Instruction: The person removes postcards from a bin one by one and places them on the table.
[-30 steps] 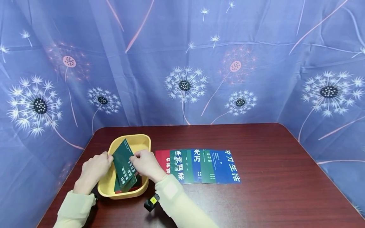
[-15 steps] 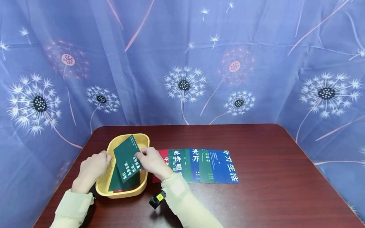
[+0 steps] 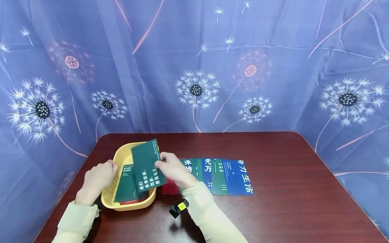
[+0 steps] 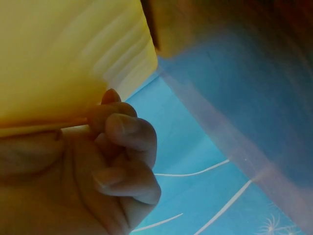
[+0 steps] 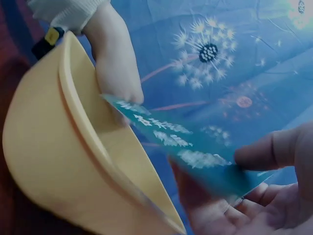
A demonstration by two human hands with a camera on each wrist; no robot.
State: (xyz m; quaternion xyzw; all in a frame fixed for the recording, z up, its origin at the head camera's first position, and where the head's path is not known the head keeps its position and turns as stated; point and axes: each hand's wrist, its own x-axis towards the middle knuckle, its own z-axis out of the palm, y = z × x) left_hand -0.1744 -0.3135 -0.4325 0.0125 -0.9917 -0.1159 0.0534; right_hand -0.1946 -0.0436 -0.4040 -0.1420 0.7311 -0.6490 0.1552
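Observation:
My right hand [image 3: 177, 170] pinches a dark green card [image 3: 146, 156] with white writing by its right edge, thumb on top in the right wrist view. The card is tilted over the right side of a yellow plastic bin [image 3: 133, 206]. With fingers curled at the bin's left rim, my left hand [image 3: 98, 181] grips it; in the left wrist view the rim runs between palm and fingertips. Inside the bin lies another green card [image 3: 127, 187] with white print, and a red card's edge [image 3: 133, 201] shows under it.
To the right of the bin an overlapping row of cards lies on the brown table [image 3: 291, 189]: a red card [image 3: 171, 189], green ones and a blue card [image 3: 238, 179] at the right end. A blue dandelion-print curtain [image 3: 194, 40] hangs behind and at the sides.
My right hand has drawn the green card up and to the right, from within the bin to over its right rim, baring the card beneath. My left hand has stayed at the left rim.

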